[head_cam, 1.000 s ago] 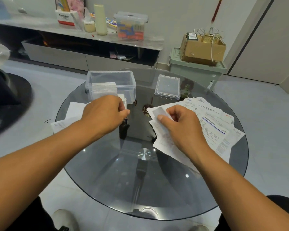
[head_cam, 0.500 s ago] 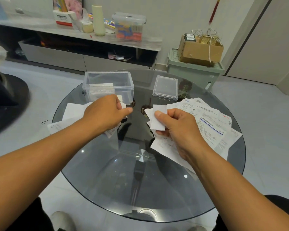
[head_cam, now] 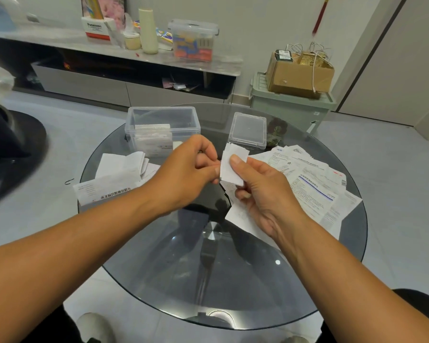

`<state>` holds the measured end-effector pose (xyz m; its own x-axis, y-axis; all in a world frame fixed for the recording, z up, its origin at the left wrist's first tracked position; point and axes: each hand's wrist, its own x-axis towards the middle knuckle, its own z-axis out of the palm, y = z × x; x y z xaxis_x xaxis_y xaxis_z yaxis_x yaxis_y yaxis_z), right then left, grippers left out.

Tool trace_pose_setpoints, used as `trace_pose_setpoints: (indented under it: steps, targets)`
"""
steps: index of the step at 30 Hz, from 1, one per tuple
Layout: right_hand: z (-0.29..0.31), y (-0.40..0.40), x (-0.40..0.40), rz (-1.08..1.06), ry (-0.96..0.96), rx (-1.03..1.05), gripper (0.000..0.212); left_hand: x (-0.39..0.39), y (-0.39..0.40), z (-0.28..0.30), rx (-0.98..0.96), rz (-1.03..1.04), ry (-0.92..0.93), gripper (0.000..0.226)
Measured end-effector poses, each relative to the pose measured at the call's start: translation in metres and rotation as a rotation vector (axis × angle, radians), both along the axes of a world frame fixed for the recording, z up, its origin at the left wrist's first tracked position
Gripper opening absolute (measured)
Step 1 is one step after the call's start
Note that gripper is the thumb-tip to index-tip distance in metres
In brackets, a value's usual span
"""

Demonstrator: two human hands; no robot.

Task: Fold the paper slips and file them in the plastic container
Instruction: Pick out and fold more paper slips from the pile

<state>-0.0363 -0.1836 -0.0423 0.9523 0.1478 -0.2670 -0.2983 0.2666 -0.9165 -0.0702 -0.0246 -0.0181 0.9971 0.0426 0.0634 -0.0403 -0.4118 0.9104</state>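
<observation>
A small white paper slip (head_cam: 233, 167) is held up above the round glass table (head_cam: 208, 280). My right hand (head_cam: 260, 191) pinches it with the thumb on its front. My left hand (head_cam: 188, 174) pinches the slip's left edge with curled fingers. Behind the hands stands the clear plastic container (head_cam: 162, 127), lid off, with folded slips stacked inside at its left. Its clear lid (head_cam: 248, 131) lies to the right. A spread of unfolded printed slips (head_cam: 315, 189) covers the table's right side, and several folded papers (head_cam: 117, 174) lie at the left.
A grey low cabinet (head_cam: 114, 85) with boxes and a lidded tub on top runs along the back wall. A green bin (head_cam: 292, 110) with a cardboard box on it stands behind the table. A dark round base (head_cam: 13, 149) sits at the left.
My right hand lifted a slip off the right pile and raised it. My left hand left the papers near the container and came right to pinch the slip's edge.
</observation>
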Motion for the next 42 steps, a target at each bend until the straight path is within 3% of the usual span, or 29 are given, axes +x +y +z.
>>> trace_pose_setpoints:
  steps: [4,6,9,12,14,16,21,24,26,33,37,42]
  targets:
    - [0.008,-0.003,-0.009,0.065,-0.044,-0.111,0.023,-0.003,0.0,0.002,0.028,-0.047,0.043,0.017]
    - [0.009,-0.003,-0.012,0.034,-0.16,-0.282,0.027,-0.001,0.005,0.007,0.073,-0.032,0.079,0.017]
    - [0.008,-0.006,-0.011,-0.043,-0.472,-0.746,0.033,0.003,0.026,0.021,0.373,0.077,0.083,0.015]
    - [0.003,-0.007,-0.007,-0.046,-0.87,-1.452,0.032,0.003,0.05,0.038,0.681,0.114,0.164,0.023]
    - [-0.007,-0.002,-0.004,-0.06,-1.048,-1.7,0.028,0.001,0.058,0.043,0.756,0.083,0.296,0.035]
    - [-0.019,0.003,-0.004,0.016,-1.026,-1.816,0.029,-0.001,0.059,0.043,0.824,0.049,0.376,0.041]
    - [-0.016,0.005,-0.002,0.167,-0.839,-1.659,0.02,0.001,0.057,0.026,0.856,-0.023,0.411,0.025]
    - [-0.007,0.005,-0.007,0.193,-0.684,-1.331,0.028,0.003,0.057,0.021,0.793,-0.017,0.381,0.018]
    - [-0.004,0.004,-0.012,0.179,-0.561,-1.049,0.026,0.004,0.056,0.02,0.687,0.012,0.335,0.016]
    - [-0.008,0.014,-0.011,0.154,-0.243,-0.437,0.025,0.004,0.036,0.014,0.148,0.104,0.266,0.013]
    - [-0.007,0.018,-0.014,0.151,-0.208,-0.329,0.026,-0.004,0.017,0.012,-0.242,0.051,0.337,0.014]
    - [-0.006,0.013,-0.017,0.112,-0.325,-0.439,0.02,-0.008,0.006,0.007,-0.234,0.085,0.276,0.024]
